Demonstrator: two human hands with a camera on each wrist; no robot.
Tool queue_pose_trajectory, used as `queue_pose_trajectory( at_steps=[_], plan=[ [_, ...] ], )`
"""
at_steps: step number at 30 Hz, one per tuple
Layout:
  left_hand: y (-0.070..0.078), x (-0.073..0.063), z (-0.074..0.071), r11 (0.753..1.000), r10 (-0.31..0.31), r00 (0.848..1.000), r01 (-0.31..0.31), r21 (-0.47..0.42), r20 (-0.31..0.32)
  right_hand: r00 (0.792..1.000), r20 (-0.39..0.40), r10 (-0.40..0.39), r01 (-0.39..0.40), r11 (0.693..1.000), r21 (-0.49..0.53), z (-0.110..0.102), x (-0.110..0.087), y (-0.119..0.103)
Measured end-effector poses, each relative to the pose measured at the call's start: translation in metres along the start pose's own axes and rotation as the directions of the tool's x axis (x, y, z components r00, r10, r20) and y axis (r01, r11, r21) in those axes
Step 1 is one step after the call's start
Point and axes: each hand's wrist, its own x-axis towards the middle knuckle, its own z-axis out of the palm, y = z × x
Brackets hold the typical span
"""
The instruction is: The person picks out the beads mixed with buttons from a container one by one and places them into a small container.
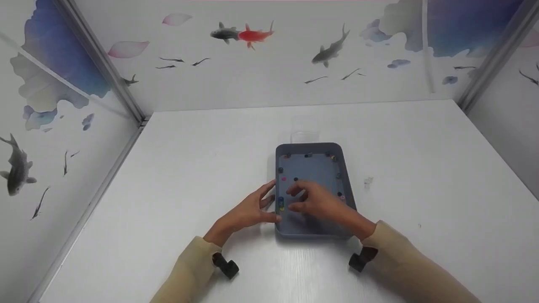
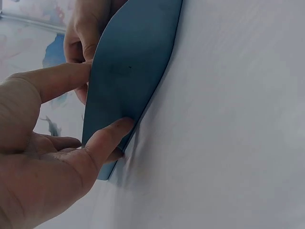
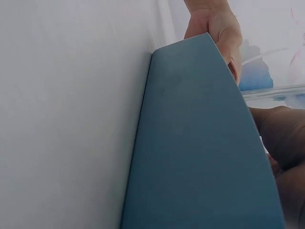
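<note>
A shallow grey-blue tray (image 1: 311, 232) lies on the white table with several small coloured beads (image 1: 281, 202) scattered inside, many along its walls. My left hand (image 1: 248, 210) is at the tray's left side. Its fingers touch the outer wall, and the thumb reaches the rim, as the left wrist view shows. Over the inside of the tray hovers my right hand (image 1: 316, 201), its fingers loosely bent and the thumb apart from the index finger. Nothing shows between them. A dark bead (image 1: 296, 179) and a pink bead (image 1: 284, 179) lie just beyond its fingertips. The right wrist view shows mostly the tray's outer wall (image 3: 190, 143).
Behind the tray stands a clear, see-through container (image 1: 305, 136), hard to make out. To the right lies a small clear object (image 1: 368, 182) of unclear kind. Printed panels (image 1: 286, 75) with fish enclose the table at the back and sides.
</note>
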Motion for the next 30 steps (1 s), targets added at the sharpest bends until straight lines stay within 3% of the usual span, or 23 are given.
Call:
queue_pose_trajectory(
  at_steps=[8,15,30],
  plan=[
    [-0.003,0.001,-0.001,1.000,-0.002,1.000,0.002,0.008,-0.013,0.996,0.058,0.069,-0.073,0.994,0.080,0.000,0.007,0.000],
    [-0.005,0.003,-0.001,0.998,-0.006,0.999,0.009,0.063,-0.041,0.978,0.130,0.162,-0.186,0.961,0.203,0.000,0.013,0.002],
    [-0.004,0.002,-0.002,0.996,0.003,0.999,0.000,0.086,-0.033,0.940,0.178,0.293,-0.331,0.910,0.250,0.001,0.022,-0.005]
  ],
)
